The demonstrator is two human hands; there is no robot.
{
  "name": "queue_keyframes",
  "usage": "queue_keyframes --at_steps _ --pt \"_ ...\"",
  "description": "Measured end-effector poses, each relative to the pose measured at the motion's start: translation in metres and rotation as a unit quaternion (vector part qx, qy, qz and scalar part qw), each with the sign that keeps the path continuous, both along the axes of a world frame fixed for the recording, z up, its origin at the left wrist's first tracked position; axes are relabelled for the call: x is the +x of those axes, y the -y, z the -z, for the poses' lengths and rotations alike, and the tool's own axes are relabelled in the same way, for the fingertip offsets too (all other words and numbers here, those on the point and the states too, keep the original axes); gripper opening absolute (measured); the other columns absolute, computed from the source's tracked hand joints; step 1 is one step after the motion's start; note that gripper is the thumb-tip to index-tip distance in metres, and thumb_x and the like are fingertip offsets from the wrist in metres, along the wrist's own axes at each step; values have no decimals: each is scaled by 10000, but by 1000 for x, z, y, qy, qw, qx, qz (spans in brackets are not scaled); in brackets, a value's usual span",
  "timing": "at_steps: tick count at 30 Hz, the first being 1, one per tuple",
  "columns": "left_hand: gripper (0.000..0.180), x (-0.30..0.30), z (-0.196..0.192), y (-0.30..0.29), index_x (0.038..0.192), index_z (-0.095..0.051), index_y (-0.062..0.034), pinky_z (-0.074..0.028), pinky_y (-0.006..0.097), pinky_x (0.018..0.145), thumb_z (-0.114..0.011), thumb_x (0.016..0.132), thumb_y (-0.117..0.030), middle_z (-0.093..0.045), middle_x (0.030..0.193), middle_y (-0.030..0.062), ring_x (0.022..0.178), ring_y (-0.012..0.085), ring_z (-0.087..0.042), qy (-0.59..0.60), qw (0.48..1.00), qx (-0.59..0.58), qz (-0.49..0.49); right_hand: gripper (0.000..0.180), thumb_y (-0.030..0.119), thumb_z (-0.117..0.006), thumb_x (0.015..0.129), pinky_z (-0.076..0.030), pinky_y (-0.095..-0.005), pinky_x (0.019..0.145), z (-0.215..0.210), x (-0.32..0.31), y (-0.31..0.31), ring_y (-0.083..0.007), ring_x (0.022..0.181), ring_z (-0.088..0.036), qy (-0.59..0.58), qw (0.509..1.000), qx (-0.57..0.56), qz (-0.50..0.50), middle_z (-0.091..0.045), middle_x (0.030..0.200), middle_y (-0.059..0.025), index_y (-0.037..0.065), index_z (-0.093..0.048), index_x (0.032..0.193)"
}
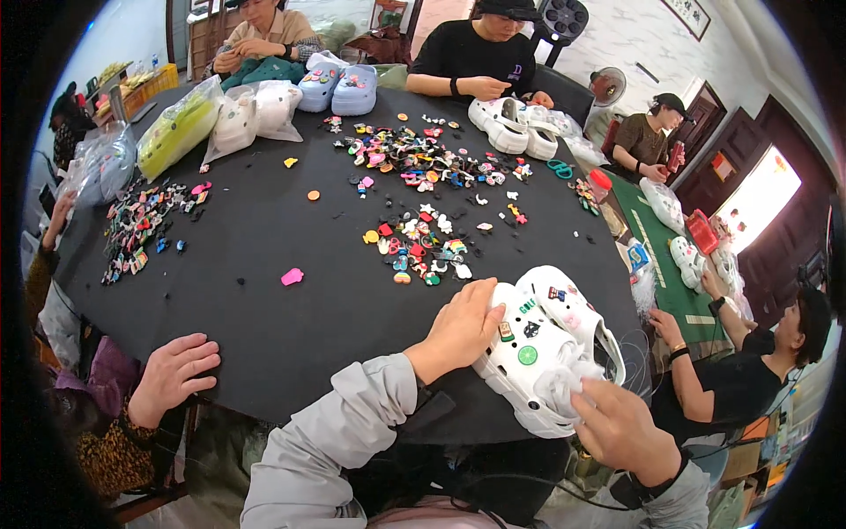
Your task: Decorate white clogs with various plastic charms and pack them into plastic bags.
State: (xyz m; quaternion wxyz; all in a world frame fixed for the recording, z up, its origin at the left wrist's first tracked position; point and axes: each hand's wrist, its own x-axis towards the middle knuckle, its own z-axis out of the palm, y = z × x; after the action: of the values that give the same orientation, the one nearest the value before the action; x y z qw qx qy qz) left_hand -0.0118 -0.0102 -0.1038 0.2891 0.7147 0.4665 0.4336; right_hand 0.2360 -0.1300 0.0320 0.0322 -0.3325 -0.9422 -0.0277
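A pair of white foam clogs [527, 388] decorated with small charms sits at the table's near right edge. Round the toe of the nearer clog, on its left side, my left hand [460, 328] is closed. At that clog's foot opening, the fingers of my right hand [624, 430] pinch some crumpled white wrapping [559, 388], which bulges out of the shoe. A green lime-slice charm [527, 355] and several others are fixed on the uppers. The second clog [560, 304] lies behind, partly hidden, its strap at the right.
Loose charms form piles on the black table [256, 291], the largest a far pile [414, 159]. A nearer pile [423, 247] lies before the clogs. White clogs [502, 125], blue clogs [339, 88] and green scissors [560, 167] lie farther off. A co-worker's hand [174, 375] rests at left.
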Motion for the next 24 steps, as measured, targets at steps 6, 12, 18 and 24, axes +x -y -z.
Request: queue_keyframes --at_steps 6,12,18,24 --pt "496 2 2 -2 1341 -389 58 -390 448 1019 -466 983 -276 -464 1307 267 1210 411 -475 20 1000 -8 1 485 232 -714 758 -498 -422 893 -3 2 -13 -367 1010 -597 15 988 -145 -55 -602 1086 -225 -95 -591 1093" --pt "498 6 -5 -1 1341 -390 61 -382 443 1028 -476 976 -267 -462 1306 264 1218 405 -471 13 1000 -14 -8 852 646 -639 775 -454 -471 926 16 -20 -45 -453 1011 -571 21 983 -160 -92 -575 1074 -312 -155 -559 1054" --pt "496 4 -1 -2 1341 -411 35 -401 463 1001 -488 964 -277 -473 1320 244 1193 409 -490 15 999 -27 -15 707 492 -721 755 -437 -478 925 36 -31 -43 -434 1000 -573 -29 986 -162 31 -602 1035 -265 -125 -582 1071" --pt "549 -17 -17 -14 1306 -482 -1 -447 421 957 -570 918 -380 -546 1235 236 1119 374 -560 1 995 -78 69 502 307 -748 670 -432 -480 906 49 -50 -15 -398 1029 -563 -56 992 47 101 -619 1032 -225 -66 -646 991"
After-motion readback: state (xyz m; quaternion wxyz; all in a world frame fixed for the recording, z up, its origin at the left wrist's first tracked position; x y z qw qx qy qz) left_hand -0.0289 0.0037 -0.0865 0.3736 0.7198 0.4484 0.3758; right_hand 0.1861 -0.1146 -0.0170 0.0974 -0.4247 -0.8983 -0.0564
